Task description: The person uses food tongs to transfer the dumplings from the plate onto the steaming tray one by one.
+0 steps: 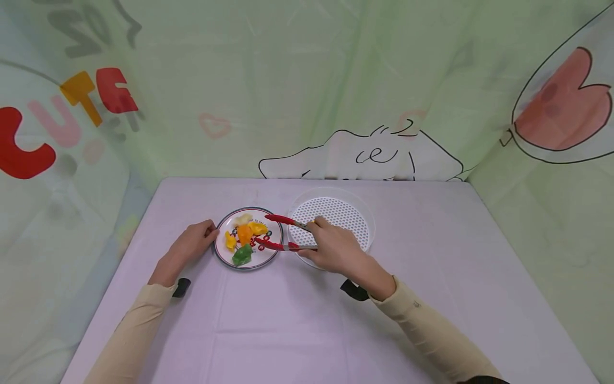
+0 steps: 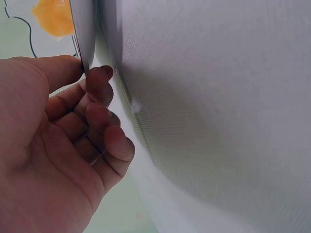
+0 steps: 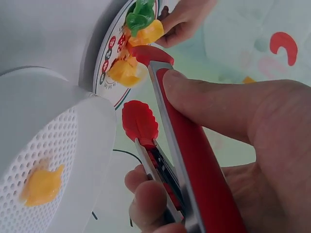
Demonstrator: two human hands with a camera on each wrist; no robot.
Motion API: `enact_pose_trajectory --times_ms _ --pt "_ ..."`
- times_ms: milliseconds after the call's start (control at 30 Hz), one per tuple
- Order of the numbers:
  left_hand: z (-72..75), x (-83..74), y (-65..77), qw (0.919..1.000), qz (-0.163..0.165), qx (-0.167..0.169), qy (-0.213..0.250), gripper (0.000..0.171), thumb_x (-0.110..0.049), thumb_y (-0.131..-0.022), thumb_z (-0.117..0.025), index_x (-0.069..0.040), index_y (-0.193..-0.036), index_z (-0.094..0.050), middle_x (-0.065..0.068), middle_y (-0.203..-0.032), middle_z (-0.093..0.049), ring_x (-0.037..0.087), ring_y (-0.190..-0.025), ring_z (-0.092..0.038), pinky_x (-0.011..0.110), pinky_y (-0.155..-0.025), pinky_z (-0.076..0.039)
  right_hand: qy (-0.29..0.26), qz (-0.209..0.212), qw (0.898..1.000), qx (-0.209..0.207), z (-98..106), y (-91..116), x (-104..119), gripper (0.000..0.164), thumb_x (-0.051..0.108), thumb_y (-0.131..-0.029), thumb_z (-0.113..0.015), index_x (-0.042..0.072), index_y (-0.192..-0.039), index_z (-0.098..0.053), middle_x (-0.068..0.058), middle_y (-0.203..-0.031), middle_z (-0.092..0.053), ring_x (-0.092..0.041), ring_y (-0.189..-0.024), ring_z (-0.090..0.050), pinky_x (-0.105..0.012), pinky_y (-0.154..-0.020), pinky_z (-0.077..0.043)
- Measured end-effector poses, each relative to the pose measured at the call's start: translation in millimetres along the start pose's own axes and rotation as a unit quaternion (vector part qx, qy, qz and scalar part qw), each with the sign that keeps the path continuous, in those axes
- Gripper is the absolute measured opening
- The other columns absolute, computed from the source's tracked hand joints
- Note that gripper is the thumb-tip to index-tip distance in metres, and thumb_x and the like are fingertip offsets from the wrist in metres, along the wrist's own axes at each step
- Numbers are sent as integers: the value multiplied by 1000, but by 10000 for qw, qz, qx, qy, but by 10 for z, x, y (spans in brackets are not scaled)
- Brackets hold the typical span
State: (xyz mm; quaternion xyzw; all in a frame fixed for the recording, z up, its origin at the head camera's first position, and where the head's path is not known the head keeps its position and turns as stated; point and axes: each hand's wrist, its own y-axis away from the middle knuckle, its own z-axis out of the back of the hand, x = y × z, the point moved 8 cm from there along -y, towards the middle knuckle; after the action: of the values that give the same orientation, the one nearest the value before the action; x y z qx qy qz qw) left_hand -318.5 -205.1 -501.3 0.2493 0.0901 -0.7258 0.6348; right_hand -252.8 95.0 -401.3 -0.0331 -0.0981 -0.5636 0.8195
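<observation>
At the left edge of a round white plate (image 1: 263,253) with a dark rim, my left hand (image 1: 194,244) pinches the rim between thumb and forefinger; its other fingers are loosely curled. Several crinkled, soft-looking food pieces lie on the plate: a green piece (image 1: 242,255), an orange piece (image 1: 244,234), yellow ones and a pale one. My right hand (image 1: 336,248) grips red-tipped metal tongs (image 3: 189,145), their arms spread apart and nothing between the tips, which reach over the plate. Beneath that hand stands a white perforated basket (image 1: 352,221), with a yellow piece (image 3: 43,187) on its holed bottom.
A pale cloth covers the table (image 1: 278,330), and the basket stands right beside the plate. Behind and at both sides hangs a light green curtain (image 1: 297,96) printed with letters and drawings, close to the table's far edge.
</observation>
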Motion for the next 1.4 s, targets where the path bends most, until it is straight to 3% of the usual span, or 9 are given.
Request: enact_pose_trajectory --times_ms 233,467,667,1400 --pt "-10 36 -41 10000 -17 -35 55 24 -23 -105 -53 -1 -110 -58 9 -85 -60 22 -79 -54 31 -71 -45 130 20 9998 163 -28 -112 9 63 45 -84 -79 6 -131 -61 -10 -119 -61 -20 -84 -60 -34 -64 -55" --pt "28 -43 -143 9997 -188 -128 80 24 -24 -105 -52 -2 -109 -58 9 -85 -59 22 -80 -53 32 -72 -44 303 -20 9993 203 19 -202 -36 65 45 -85 -78 6 -133 -60 -11 -123 -61 -22 -89 -62 -36 -68 -57" --pt "22 -11 -123 10000 -45 -29 77 25 -24 -105 -52 -1 -111 -58 10 -88 -60 23 -81 -54 32 -73 -44 298 -9 9990 331 -31 -249 10 64 45 -86 -77 7 -134 -61 -11 -128 -60 -22 -94 -63 -37 -72 -58" --pt "-49 103 -72 9999 72 3 90 24 -25 -105 -52 -2 -110 -57 10 -87 -59 23 -81 -54 32 -71 -44 374 262 9978 483 -152 -344 144 44 38 -90 -75 9 -122 -69 -6 -108 -63 -18 -80 -57 -31 -63 -50"
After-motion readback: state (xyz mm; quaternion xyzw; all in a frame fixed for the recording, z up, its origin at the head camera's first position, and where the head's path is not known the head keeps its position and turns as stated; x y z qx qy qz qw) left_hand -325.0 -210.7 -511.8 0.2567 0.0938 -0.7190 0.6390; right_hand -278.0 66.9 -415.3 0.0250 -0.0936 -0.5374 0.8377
